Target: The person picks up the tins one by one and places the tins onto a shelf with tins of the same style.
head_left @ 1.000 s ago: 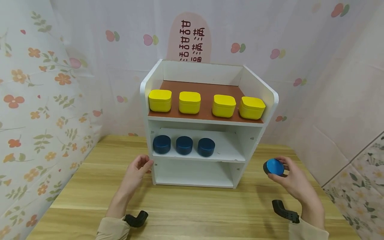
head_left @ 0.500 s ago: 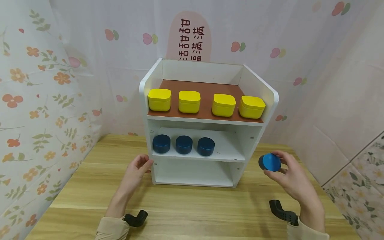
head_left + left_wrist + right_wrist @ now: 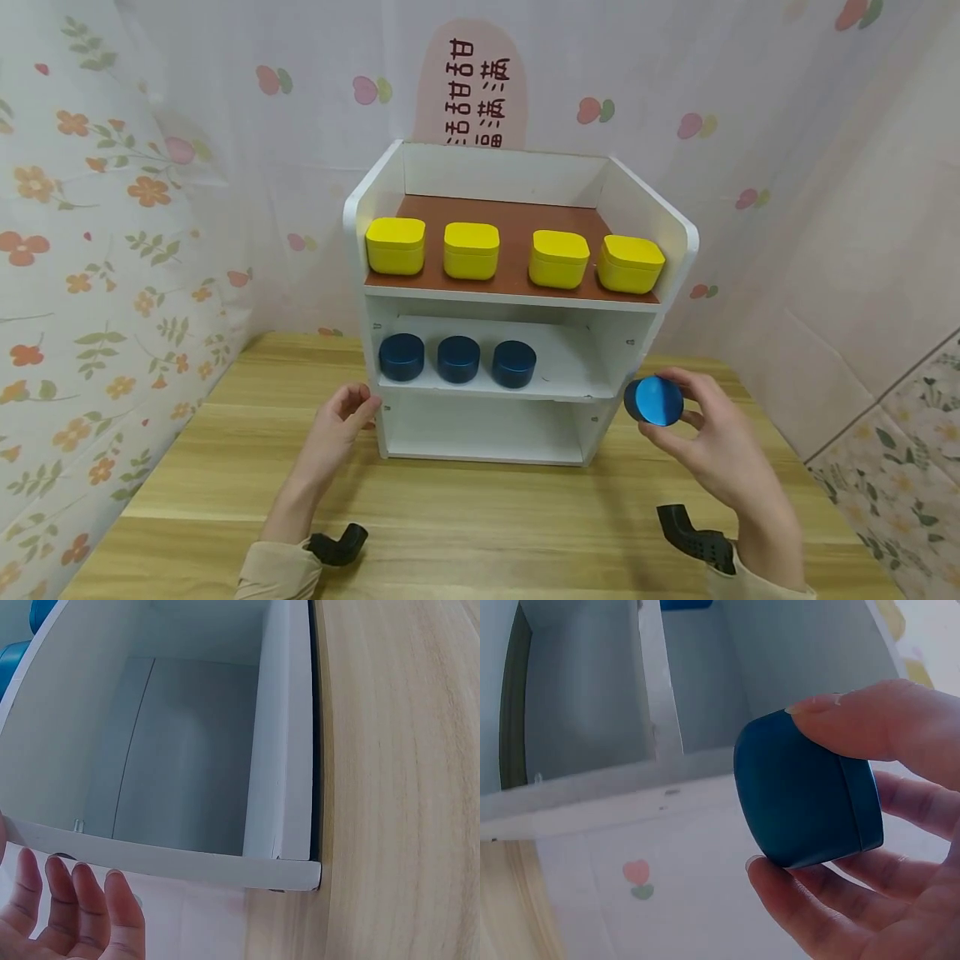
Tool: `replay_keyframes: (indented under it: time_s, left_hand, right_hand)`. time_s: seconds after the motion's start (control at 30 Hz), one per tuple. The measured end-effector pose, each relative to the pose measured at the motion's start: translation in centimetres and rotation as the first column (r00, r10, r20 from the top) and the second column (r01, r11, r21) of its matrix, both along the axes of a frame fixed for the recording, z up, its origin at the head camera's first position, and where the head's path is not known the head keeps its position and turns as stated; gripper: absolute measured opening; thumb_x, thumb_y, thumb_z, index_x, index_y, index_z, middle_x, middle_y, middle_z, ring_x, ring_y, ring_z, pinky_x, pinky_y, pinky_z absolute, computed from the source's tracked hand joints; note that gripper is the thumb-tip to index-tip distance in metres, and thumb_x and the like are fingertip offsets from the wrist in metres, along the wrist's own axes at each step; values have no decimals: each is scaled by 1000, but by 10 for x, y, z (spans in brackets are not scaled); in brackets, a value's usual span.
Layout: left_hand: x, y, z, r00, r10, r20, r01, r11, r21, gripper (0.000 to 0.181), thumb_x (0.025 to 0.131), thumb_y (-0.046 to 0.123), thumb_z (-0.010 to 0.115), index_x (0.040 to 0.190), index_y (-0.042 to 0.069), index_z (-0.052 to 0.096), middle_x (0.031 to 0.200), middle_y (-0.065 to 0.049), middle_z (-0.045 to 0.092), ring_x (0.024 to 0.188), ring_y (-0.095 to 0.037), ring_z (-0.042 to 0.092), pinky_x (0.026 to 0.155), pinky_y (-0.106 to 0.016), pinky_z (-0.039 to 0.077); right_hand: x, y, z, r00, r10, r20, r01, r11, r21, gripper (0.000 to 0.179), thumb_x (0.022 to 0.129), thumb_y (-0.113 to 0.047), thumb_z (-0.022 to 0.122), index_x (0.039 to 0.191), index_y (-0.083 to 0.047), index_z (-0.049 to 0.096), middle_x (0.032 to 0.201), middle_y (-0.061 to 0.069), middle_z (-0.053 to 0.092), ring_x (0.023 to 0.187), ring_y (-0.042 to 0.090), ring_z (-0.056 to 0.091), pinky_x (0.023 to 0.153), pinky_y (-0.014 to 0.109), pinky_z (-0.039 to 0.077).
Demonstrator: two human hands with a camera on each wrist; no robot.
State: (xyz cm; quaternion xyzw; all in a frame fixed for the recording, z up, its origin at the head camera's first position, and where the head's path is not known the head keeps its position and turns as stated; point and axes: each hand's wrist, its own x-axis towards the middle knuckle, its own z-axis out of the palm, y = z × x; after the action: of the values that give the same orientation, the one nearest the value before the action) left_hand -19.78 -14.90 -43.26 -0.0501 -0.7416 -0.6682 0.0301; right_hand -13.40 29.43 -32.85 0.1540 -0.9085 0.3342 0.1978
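Note:
My right hand (image 3: 716, 442) holds a round blue lidded tin (image 3: 654, 401) between thumb and fingers, just right of the white shelf unit (image 3: 487, 293). The tin is tilted, its bright flat face towards the head camera; the right wrist view shows the seam of its lid. My left hand (image 3: 337, 425) touches the unit's left side panel, with its fingers (image 3: 88, 900) along the outer face. The middle shelf bears three similar dark blue tins (image 3: 458, 360) in a row at its left and centre. Several yellow lidded boxes (image 3: 471, 251) line the front of the brown top.
The shelf unit stands on a wood-grain table (image 3: 480, 525). Its bottom compartment (image 3: 483, 429) is white inside. A patterned cloth (image 3: 300, 167) hangs behind and to the left. Black curved pieces (image 3: 337, 546) sit on both wrists.
My right hand has brought the blue tin leftward and slightly up, closer to the unit's right side. The left hand keeps its place at the panel. The head view has shifted slightly.

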Motion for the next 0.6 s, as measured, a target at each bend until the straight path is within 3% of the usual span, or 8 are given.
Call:
replay_keyframes:
  time_s: [0.33, 0.6]
  left_hand:
    - [1, 0, 2, 1000, 5, -6, -5, 1000, -12, 29, 101, 26, 57, 113, 0, 51, 105, -12, 54, 98, -22, 52, 88, -39, 50]
    - [2, 1, 4, 1000, 2, -11, -2, 1000, -24, 30, 101, 26, 58, 113, -1, 51, 104, -12, 54, 96, -22, 52, 86, -37, 50]
  right_hand:
    - [-5, -26, -3, 995, 44, -86, -45, 999, -9, 66, 74, -1, 84, 132, -3, 52, 125, 9, 52, 113, 27, 51, 86, 20, 49]
    - [-12, -47, -11, 989, 89, -116, -90, 996, 1, 64, 75, -3, 84, 131, -3, 52, 122, 9, 53, 111, 30, 53, 79, 48, 55]
